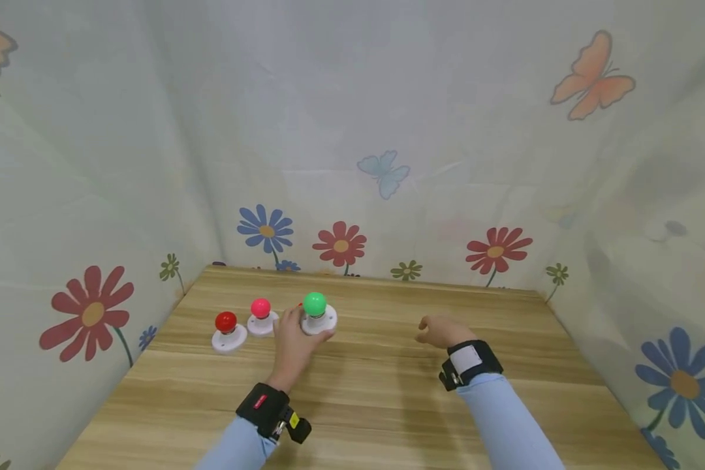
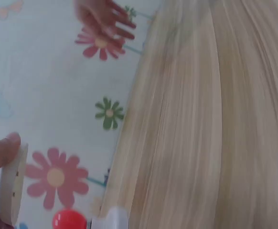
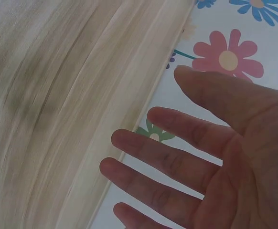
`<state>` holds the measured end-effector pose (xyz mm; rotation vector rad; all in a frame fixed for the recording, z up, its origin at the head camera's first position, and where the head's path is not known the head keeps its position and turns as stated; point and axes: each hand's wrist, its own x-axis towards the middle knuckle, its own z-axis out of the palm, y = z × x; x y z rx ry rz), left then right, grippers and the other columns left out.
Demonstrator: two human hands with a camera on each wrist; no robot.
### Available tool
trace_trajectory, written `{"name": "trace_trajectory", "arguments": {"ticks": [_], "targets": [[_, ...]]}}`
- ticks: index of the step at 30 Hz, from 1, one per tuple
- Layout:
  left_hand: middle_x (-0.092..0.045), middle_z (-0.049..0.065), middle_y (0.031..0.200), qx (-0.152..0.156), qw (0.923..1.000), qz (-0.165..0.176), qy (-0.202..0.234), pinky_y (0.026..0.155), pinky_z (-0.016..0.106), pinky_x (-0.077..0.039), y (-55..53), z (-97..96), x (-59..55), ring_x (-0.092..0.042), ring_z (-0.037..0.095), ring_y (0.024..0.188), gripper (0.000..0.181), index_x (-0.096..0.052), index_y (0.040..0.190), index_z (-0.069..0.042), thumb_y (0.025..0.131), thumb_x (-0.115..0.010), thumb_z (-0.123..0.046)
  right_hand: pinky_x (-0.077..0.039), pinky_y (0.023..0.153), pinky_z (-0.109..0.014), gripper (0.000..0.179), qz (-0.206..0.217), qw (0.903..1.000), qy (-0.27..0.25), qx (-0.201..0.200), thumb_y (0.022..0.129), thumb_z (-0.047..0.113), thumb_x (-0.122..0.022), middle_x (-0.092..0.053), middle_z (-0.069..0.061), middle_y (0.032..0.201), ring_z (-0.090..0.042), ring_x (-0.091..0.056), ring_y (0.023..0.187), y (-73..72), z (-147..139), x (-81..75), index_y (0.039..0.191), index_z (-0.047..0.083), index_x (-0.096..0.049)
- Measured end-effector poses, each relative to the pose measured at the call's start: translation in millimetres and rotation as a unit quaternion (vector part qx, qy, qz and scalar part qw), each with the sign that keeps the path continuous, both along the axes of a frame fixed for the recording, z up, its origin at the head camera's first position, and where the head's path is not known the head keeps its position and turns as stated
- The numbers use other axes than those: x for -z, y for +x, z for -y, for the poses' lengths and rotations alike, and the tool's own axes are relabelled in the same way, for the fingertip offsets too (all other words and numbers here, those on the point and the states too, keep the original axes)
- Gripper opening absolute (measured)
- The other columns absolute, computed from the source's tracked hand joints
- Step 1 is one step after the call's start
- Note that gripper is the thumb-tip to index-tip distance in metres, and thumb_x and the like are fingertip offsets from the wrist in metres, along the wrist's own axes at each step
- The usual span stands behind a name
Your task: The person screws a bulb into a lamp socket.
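Observation:
My left hand [image 1: 292, 343] grips the rim of a white round lamp base [image 1: 327, 321] that carries a green light bulb [image 1: 314, 304]. In the left wrist view this base [image 2: 9, 186] is seen edge-on between thumb and fingers, over the table. Part of a red bulb [image 2: 68, 219] shows below it; in the head view the left hand mostly hides this bulb. Left of that hand stand a pink bulb [image 1: 261, 308] and a red bulb [image 1: 226, 322], each on a white base. My right hand [image 3: 215, 157] hovers over the table's right half with loosely spread fingers, holding nothing.
The wood-grain table [image 1: 364, 398] meets a pale cloth backdrop [image 1: 305, 130] printed with flowers and butterflies along its back and sides. Black straps with small cameras sit on both wrists, such as the right wrist strap [image 1: 472, 362].

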<state>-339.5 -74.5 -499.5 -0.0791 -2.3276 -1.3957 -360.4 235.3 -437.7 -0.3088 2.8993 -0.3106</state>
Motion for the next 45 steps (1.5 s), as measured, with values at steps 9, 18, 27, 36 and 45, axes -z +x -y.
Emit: {"name": "trace_trajectory", "arguments": {"ticks": [9, 18, 27, 36, 45], "targets": [[-0.059, 0.022, 0.125, -0.048, 0.9977, 0.033, -0.035, 0.099, 0.049, -0.032, -0.2, 60.5, 23.9, -0.05, 0.038, 0.118, 0.069, -0.052, 0.126, 0.003, 0.067, -0.085, -0.01, -0.047, 0.094, -0.054, 0.037, -0.037, 0.9992, 0.01, -0.012, 0.092, 0.029, -0.062, -0.063, -0.02, 0.122, -0.038, -0.059, 0.113, -3.0, 4, 7.5, 0.118, 0.004, -0.062], [-0.054, 0.028, 0.126, -0.028, 0.9894, 0.135, -0.045, 0.107, 0.056, -0.038, 2.5, 73.0, 35.0, -0.051, 0.043, 0.12, 0.077, -0.043, 0.128, 0.01, 0.064, -0.085, 0.002, -0.05, 0.089, -0.051, 0.038, -0.037, 0.9991, -0.017, -0.009, 0.092, 0.027, -0.063, -0.066, -0.017, 0.114, -0.032, -0.063, 0.105, -3.6, 10, 4.0, 0.121, 0.003, -0.061], [-0.052, 0.032, 0.129, -0.051, 0.9816, 0.17, -0.071, 0.107, 0.056, -0.037, -2.7, 74.0, 39.0, -0.049, 0.046, 0.122, 0.084, -0.041, 0.129, 0.013, 0.062, -0.089, -0.006, -0.051, 0.088, -0.051, 0.036, -0.036, 0.9992, -0.014, -0.005, 0.091, 0.024, -0.064, -0.067, -0.017, 0.112, -0.031, -0.063, 0.104, 1.6, 6, 0.5, 0.119, 0.001, -0.062], [-0.053, 0.029, 0.123, -0.061, 0.9778, 0.146, -0.137, 0.098, 0.055, -0.044, -0.8, 65.1, 21.9, -0.051, 0.046, 0.113, 0.087, -0.041, 0.131, 0.01, 0.065, -0.09, -0.017, -0.049, 0.09, -0.053, 0.036, -0.04, 0.9992, -0.004, -0.005, 0.091, 0.026, -0.064, -0.066, -0.017, 0.118, -0.034, -0.061, 0.11, -2.8, -1, 11.5, 0.119, 0.004, -0.063], [-0.064, 0.015, 0.105, -0.013, 0.9687, 0.107, -0.224, 0.077, 0.04, -0.054, 8.0, 30.9, -37.0, -0.061, 0.028, 0.093, 0.052, -0.062, 0.119, -0.001, 0.076, -0.083, -0.021, -0.049, 0.092, -0.053, 0.035, -0.04, 0.9991, -0.006, -0.012, 0.091, 0.026, -0.064, -0.065, -0.017, 0.12, -0.036, -0.06, 0.112, -0.4, 0, 8.7, 0.117, 0.003, -0.064]]}}
